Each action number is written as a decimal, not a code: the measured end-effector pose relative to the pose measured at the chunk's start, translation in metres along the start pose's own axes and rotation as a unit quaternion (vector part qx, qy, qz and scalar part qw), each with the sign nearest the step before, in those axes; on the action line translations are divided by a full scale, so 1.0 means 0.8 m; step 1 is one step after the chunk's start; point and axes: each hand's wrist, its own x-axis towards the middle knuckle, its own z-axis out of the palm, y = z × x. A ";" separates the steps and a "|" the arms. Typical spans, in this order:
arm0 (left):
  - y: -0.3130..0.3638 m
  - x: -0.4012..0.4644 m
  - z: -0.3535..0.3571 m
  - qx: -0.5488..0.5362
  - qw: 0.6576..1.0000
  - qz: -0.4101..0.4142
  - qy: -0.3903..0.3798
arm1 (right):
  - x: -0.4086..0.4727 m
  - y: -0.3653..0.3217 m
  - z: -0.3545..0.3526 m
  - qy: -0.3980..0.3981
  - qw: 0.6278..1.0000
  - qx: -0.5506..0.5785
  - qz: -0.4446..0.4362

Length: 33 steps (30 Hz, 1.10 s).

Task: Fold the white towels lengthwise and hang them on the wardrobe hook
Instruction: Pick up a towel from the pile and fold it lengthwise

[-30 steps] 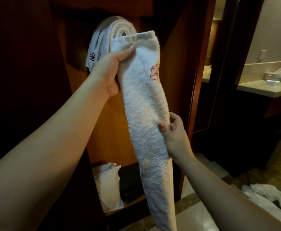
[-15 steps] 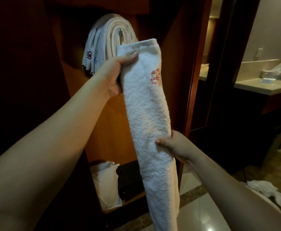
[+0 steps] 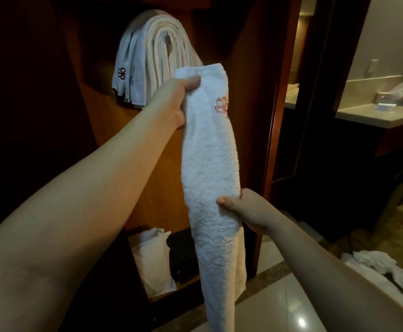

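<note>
Start at the left: the hung towels are already draped over the wardrobe hook, a thick stack whose ends fall down the back panel of the wardrobe. Your left hand sits just below and to the right of that stack, its grip clamped on the top end of the folded towel — thumb across the front near the hem, fingers hidden behind the cloth.

The towel you hold hangs as one long narrow strip, its long axis close to vertical and leaning slightly right toward the bottom, with the red emblem near the top. The lower tail drops past the bottom of the view.

Further right and lower, your right hand pinches the strip at about mid-length, thumb on the front face, fingers wrapped round the right edge.

The hook lies up and to the left of your upper grip, and the left hand is clearly the nearer one. So the lift probably belongs to the left hand — raise the strip until its middle, where the right hand holds, can go over the hook
</note>
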 end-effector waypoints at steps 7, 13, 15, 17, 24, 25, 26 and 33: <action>-0.021 0.052 0.010 0.022 0.997 -0.007 0.080 | -0.006 0.028 0.000 -0.180 0.963 0.157 0.122; -0.063 0.093 -0.009 0.098 0.982 -0.099 0.127 | -0.012 0.032 0.002 -0.178 0.960 0.168 0.135; -0.082 0.097 -0.022 0.113 0.978 -0.126 0.118 | -0.015 0.027 0.001 -0.177 0.956 0.195 0.130; -0.102 0.101 -0.038 0.124 0.975 -0.142 0.121 | -0.017 0.019 -0.001 -0.169 0.951 0.227 0.125; -0.152 0.073 -0.071 0.233 0.957 -0.173 0.003 | 0.005 -0.008 -0.015 -0.082 0.938 0.326 0.089; -0.158 0.061 -0.070 0.271 0.953 -0.135 0.013 | 0.011 -0.009 -0.018 -0.060 0.939 0.328 0.087; -0.163 0.044 -0.068 0.292 0.952 -0.088 0.023 | 0.018 -0.011 -0.020 -0.040 0.940 0.327 0.085; -0.225 -0.096 -0.081 0.303 0.939 0.143 -0.077 | 0.047 -0.023 -0.010 0.046 0.960 0.276 0.030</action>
